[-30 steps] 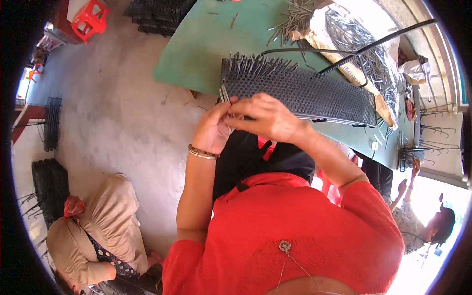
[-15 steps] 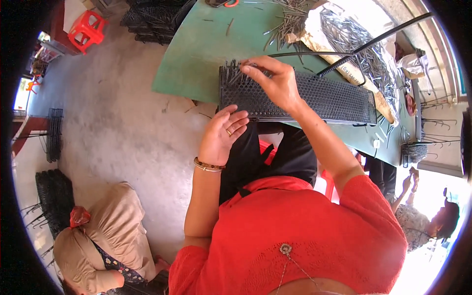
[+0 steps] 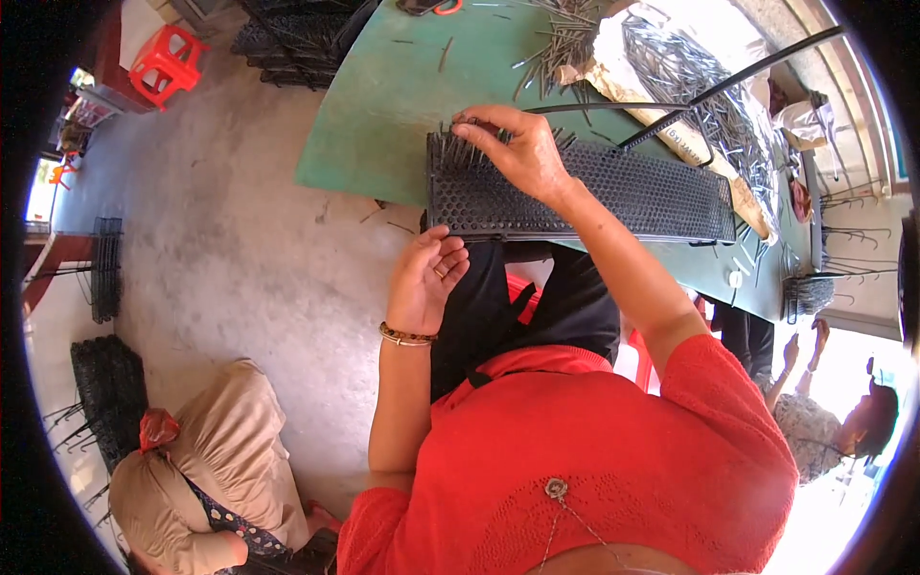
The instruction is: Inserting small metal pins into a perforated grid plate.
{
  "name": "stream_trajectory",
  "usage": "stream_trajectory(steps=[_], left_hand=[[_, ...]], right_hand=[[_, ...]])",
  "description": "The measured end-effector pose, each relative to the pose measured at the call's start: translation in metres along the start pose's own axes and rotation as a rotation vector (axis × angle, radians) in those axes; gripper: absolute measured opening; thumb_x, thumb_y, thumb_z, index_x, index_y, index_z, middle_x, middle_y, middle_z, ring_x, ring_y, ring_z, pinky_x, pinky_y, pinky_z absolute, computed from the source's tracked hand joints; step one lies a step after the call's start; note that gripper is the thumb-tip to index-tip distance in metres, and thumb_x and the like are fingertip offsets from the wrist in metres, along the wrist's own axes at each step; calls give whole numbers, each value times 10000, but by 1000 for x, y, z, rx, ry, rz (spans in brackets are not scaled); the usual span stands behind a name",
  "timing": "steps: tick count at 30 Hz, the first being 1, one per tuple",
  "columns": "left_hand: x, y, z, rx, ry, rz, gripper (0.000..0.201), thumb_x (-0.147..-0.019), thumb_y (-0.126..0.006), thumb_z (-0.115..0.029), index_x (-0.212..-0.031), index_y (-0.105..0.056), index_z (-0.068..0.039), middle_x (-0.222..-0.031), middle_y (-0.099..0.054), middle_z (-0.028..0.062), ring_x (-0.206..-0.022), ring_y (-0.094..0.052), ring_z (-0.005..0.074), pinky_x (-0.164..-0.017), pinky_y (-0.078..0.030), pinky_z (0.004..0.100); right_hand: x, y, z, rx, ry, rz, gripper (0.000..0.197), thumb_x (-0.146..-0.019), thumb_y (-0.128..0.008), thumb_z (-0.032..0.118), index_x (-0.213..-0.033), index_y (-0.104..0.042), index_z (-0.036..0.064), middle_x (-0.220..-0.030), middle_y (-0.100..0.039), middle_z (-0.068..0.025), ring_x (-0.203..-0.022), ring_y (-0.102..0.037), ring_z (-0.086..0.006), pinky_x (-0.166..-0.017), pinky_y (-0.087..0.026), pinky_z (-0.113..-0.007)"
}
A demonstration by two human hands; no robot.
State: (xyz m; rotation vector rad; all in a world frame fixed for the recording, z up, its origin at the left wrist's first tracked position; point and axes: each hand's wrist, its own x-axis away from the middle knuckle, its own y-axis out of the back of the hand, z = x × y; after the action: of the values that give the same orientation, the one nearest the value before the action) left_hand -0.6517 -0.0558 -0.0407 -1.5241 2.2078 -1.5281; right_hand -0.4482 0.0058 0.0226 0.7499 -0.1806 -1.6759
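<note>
A long black perforated rack (image 3: 585, 187), full of small round holes, lies along the table's near edge in front of me. Thin dark rods (image 3: 450, 151) stand upright in holes at its far left end. My right hand (image 3: 525, 153) reaches over the rack, its thumb and fingertips pinched at the top of these rods; the fingers partly hide what they grip. My left hand (image 3: 425, 278) is below the rack's near left corner, palm up with the fingers loosely bent and nothing in it. Its thumb tip is close to the rack's edge.
On the green table (image 3: 374, 125) lie loose rods (image 3: 565, 43) and a torn paper sack (image 3: 685, 72) spilling more. A black bar frame (image 3: 767, 69) crosses above the sack. Red stools (image 3: 168, 65), dark rack stacks (image 3: 105, 393) and two other people (image 3: 216, 460) are around me.
My left hand has lowered slightly away from the rack, its fingers curling more. My right hand has shifted a little left over the rods, pinching lower. The person at right raised their hands.
</note>
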Motion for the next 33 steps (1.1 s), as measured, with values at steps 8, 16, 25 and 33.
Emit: stream_trajectory(steps=[8, 16, 25, 33], left_hand=[[-2, 5, 2, 13, 0, -5, 228, -870, -545, -180, -1074, -551, -78, -939, -629, 58, -863, -601, 168, -807, -493, 316], [-4, 9, 4, 60, 11, 5, 204, -868, -548, -141, -1058, -561, -67, -932, -633, 60, -868, -601, 187, -822, -497, 335], [-3, 8, 5, 50, 1, -36, 187, -870, -547, -148, -1040, -567, -72, -905, -632, 57, -842, -605, 168, -788, -501, 316], [-4, 9, 7, 57, -11, -25, 173, -870, -544, -135, -1027, -575, -71, -899, -635, 52, -840, -605, 168, -787, -497, 314]], right_hand=[[1, -4, -15, -28, 183, 24, 173, -816, -669, 169, -943, -670, 51, -920, -680, -88, -786, -643, -238, -648, -508, -306], [2, -5, -19, -140, 81, 13, 174, -821, -665, 165, -942, -676, 41, -896, -682, -110, -781, -650, -235, -662, -511, -320], [7, -9, -5, 3, 69, -22, 173, -819, -673, 136, -951, -676, 22, -910, -690, -89, -844, -639, -170, -758, -496, -291], [8, -4, -1, -5, 46, -63, 159, -828, -662, 130, -952, -670, 31, -889, -690, -73, -811, -625, -149, -725, -486, -276]])
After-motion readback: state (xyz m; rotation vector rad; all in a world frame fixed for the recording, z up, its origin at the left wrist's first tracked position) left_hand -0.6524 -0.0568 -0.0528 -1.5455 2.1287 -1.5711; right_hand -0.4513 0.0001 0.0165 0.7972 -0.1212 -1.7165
